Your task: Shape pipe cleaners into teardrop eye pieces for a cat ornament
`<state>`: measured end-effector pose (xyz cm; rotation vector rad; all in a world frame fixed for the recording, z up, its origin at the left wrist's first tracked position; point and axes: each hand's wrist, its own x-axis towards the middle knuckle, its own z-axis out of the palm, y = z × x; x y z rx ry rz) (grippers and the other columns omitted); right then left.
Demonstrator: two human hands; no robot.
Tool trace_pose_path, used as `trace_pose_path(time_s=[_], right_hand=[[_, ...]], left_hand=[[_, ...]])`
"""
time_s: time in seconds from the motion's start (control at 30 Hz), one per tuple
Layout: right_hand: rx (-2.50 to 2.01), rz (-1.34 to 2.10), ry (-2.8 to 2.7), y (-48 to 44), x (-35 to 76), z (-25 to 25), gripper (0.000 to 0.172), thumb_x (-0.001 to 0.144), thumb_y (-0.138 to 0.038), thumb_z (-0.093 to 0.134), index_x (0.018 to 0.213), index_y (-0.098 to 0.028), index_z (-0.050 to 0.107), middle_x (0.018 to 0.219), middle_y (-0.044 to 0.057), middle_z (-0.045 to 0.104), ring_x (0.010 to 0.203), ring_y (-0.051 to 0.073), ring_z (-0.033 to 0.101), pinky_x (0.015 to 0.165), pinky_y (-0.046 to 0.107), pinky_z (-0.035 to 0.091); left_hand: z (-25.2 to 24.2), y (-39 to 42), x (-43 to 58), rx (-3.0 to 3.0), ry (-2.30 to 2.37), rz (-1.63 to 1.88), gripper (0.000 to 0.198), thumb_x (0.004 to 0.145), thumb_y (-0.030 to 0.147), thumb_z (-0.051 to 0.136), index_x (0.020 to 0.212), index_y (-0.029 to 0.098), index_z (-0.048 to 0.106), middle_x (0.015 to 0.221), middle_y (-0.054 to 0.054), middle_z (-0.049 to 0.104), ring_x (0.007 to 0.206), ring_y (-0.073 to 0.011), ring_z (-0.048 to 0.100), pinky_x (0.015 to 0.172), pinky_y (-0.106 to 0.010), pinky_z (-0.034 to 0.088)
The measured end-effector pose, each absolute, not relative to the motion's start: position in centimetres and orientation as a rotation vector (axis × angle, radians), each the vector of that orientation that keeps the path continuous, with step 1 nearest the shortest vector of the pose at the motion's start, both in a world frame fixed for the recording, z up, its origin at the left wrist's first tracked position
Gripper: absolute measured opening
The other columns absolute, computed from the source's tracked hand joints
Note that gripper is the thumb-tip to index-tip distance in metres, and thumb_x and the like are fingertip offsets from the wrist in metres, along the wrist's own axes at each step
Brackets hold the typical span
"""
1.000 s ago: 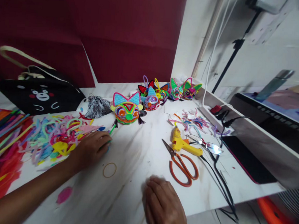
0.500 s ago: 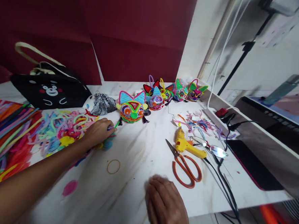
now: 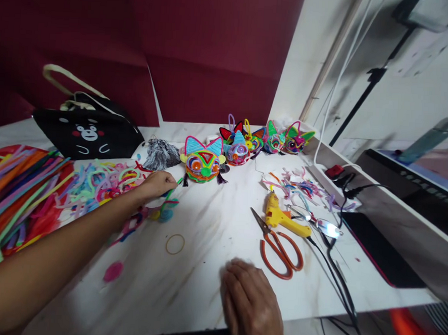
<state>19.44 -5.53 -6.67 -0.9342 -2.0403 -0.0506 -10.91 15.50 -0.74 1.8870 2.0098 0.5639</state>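
My left hand (image 3: 159, 185) reaches across the white table (image 3: 204, 247), fingers pinched on a green pipe cleaner (image 3: 174, 186) just left of a colourful cat-face craft (image 3: 203, 162). A heap of cut pipe-cleaner pieces (image 3: 101, 183) lies under and behind that hand. My right hand (image 3: 248, 303) rests flat on the table near its front edge, fingers stretched out and holding nothing. A small ring (image 3: 175, 244) lies between the two hands.
Orange scissors (image 3: 280, 246), a yellow glue gun (image 3: 280, 215) and glasses (image 3: 319, 225) lie right of centre, with cables and a power strip (image 3: 331, 176) beyond. More cat-face crafts (image 3: 267, 139) line the back. Long pipe cleaners (image 3: 13, 190) and a black bag (image 3: 87, 134) sit left.
My left hand moved forward from the pile of cut pieces towards the cat-face craft and pinched the green pipe cleaner. The right hand stayed put.
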Motion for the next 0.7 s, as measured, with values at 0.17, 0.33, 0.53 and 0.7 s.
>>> trace_pose_path(time_s=[0.17,0.33,0.53,0.7], right_hand=[[-0.934,-0.039,-2.043,-5.6,19.4,-6.9,0.026,0.089,-0.006,0.052,0.111,-0.008,0.064,0.104,0.014,0.071,0.104,0.027,0.064,0.089,0.043,0.053],[-0.929,-0.024,-2.05,-5.6,19.5,-6.7,0.025,0.089,-0.005,0.052,0.11,-0.009,0.064,0.103,0.014,0.071,0.102,0.027,0.065,0.086,0.042,0.053],[-0.934,-0.068,-2.044,-5.5,19.5,-6.8,0.023,0.091,-0.008,0.051,0.11,-0.01,0.064,0.103,0.013,0.071,0.101,0.027,0.065,0.087,0.041,0.052],[-0.952,-0.062,-2.054,-5.6,19.4,-6.9,0.023,0.091,-0.009,0.051,0.111,-0.01,0.064,0.105,0.012,0.071,0.102,0.026,0.065,0.087,0.041,0.051]], left_hand=[[0.5,15.3,-12.7,1.697,2.093,0.786,0.028,0.08,0.034,0.047,0.089,0.011,0.061,0.067,-0.003,0.065,0.05,-0.0113,0.051,0.049,-0.022,0.04],[3.4,14.1,-15.8,1.685,2.233,0.883,0.034,0.086,0.028,0.046,0.111,0.006,0.054,0.091,-0.006,0.065,0.067,-0.0115,0.054,0.064,-0.024,0.047],[3.4,11.2,-17.4,2.314,2.102,0.567,0.031,0.089,0.038,0.05,0.098,0.014,0.067,0.096,-0.004,0.062,0.089,-0.0183,0.055,0.086,-0.029,0.043],[0.3,9.6,-16.7,2.699,1.519,0.052,0.035,0.089,0.046,0.051,0.099,0.02,0.071,0.099,-0.009,0.068,0.095,-0.0233,0.061,0.087,-0.032,0.045]])
